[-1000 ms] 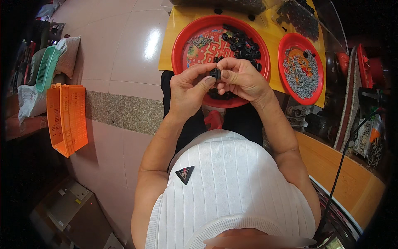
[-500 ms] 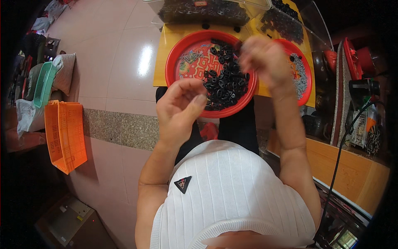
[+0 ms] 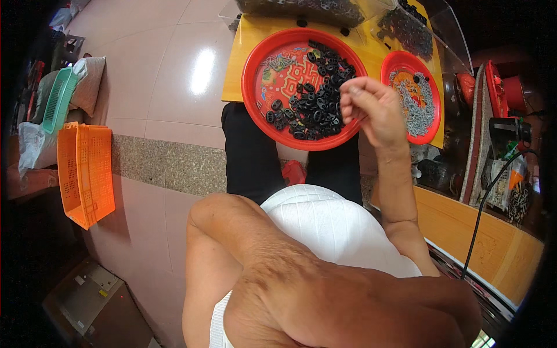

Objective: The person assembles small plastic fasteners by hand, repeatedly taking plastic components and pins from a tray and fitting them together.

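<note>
Yellow worktop [image 3: 255, 28]; black parts [image 3: 316, 110] toward red tray's [image 3: 248, 87] right and near edges. Probably light, stiff; we'd pinch sides. Our right hand [image 3: 376, 110]: fingers curled, grasp unclear. Left hand [image 3: 360, 301]: can't tell.

Before you, the surface [image 3: 234, 69] looks like smooth yellow wood with a light sheen. The large tray [image 3: 250, 91] overhanging its near edge is glossy red plastic; the small black parts [image 3: 313, 107] in it look like plastic with a dull shine. At the surface's near right corner, the smaller tray [image 3: 419, 140] is also shiny red plastic, its grey pieces [image 3: 419, 116] apparently bare metal. Your top [image 3: 331, 226] is matt, ribbed white knit, your trousers [image 3: 246, 151] dark matt cloth. Beyond the surface's left edge, the floor tiles [image 3: 168, 64] are polished and glossy, the speckled strip [image 3: 168, 165] stone-like, the orange crate [image 3: 97, 174] perforated plastic.
</note>
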The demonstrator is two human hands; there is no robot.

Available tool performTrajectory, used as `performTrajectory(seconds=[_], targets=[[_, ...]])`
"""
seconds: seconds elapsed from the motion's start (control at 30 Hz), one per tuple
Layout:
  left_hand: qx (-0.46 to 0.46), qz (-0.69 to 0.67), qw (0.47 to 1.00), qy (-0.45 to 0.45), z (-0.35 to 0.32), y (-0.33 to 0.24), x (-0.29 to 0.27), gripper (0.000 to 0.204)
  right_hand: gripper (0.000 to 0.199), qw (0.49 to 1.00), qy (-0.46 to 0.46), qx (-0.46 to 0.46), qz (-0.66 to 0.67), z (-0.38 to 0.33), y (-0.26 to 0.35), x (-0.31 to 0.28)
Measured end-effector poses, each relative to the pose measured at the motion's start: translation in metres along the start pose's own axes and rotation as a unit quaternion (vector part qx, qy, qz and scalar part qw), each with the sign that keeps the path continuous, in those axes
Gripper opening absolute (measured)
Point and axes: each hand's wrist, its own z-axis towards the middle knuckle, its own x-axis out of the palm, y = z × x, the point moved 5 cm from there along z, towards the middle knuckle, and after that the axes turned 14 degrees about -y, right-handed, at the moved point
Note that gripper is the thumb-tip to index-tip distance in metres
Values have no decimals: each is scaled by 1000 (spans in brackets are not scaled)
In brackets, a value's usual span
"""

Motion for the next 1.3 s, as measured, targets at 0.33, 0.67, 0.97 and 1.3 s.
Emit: performTrajectory(seconds=[0.33, 0.67, 0.97, 1.3], targets=[[-107, -30, 992, 50, -5, 4, 9, 38, 12, 992, -27, -33, -123, -22, -14, 15], [-206, -63, 973, 84, -2, -37, -3, 32, 12, 985, -33, -16, -168, -25, -20, 34], [-258, 289, 919, 70, -24, -75, -56, 41, 15, 924, -76, -134, -351, -2, -22, 30], [-100, 736, 606, -286, -114, -187, -176, 18, 14, 712, -72, -302, -630, 38, -10, 38]])
